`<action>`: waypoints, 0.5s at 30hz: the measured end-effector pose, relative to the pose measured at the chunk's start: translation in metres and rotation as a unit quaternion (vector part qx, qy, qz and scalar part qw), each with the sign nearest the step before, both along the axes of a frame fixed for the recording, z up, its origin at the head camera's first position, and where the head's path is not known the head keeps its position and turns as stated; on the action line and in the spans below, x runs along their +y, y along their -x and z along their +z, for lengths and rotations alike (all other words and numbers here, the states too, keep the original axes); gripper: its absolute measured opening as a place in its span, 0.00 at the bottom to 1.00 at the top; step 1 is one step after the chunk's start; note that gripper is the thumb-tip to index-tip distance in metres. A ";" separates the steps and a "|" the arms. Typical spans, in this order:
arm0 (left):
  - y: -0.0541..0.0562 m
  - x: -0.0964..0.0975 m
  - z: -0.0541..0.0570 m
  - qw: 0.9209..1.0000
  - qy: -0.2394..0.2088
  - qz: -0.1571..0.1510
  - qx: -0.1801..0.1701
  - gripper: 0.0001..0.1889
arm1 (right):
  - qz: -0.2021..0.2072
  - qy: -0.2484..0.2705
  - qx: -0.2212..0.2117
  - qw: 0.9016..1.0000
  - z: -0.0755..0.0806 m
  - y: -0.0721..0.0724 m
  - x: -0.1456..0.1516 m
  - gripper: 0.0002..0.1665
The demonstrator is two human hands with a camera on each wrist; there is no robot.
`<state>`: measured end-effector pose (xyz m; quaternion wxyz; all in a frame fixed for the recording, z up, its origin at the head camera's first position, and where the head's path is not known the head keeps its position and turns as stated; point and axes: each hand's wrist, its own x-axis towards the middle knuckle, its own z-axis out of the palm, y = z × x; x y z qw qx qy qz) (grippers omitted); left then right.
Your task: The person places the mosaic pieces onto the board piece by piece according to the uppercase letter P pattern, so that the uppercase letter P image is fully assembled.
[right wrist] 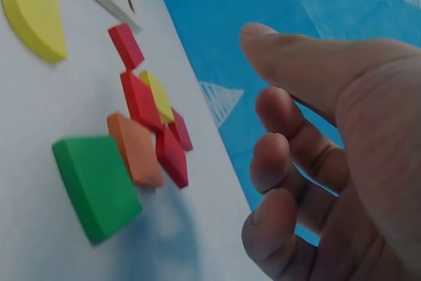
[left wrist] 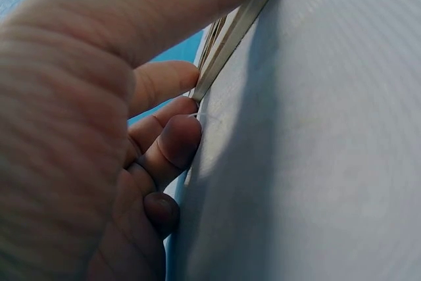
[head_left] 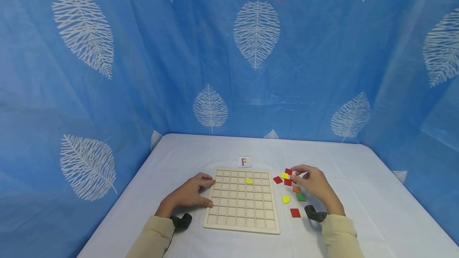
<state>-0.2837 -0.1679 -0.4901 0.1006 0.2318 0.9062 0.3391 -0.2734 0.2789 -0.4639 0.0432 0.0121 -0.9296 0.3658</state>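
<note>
My left hand (head_left: 190,191) rests at the left edge of a pale wooden grid board (head_left: 231,211), its thumb and fingertips touching the rim. One yellow tile (head_left: 249,181) sits in a cell near the board's top. Over a group of tiles right of the board hovers my right hand (head_left: 315,184), fingers loosely curved and holding nothing in the right wrist view. Below it lie a green tile (right wrist: 99,185), an orange tile (right wrist: 135,149), several red tiles (right wrist: 140,100) and a yellow tile (right wrist: 156,97), some touching one another.
A small card with a coloured grid pattern (head_left: 245,162) lies behind the board. Nearer me, right of the board, are a yellow tile with a rounded side (head_left: 285,199) and a separate red tile (head_left: 295,213). A blue leaf-print curtain (head_left: 251,90) hangs behind the white-covered table (head_left: 179,150).
</note>
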 end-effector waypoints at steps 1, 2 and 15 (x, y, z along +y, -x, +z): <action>0.000 0.001 -0.001 1.000 0.002 -0.002 0.002 0.47 | 0.001 0.002 -0.005 1.000 -0.001 -0.001 0.003 0.24; 0.001 0.002 -0.001 1.000 0.003 -0.002 0.002 0.47 | 0.000 0.003 -0.011 1.000 -0.002 -0.002 0.006 0.24; 0.002 0.004 -0.002 1.000 0.005 -0.001 0.006 0.47 | 0.004 0.022 -0.073 0.997 -0.022 -0.005 0.022 0.22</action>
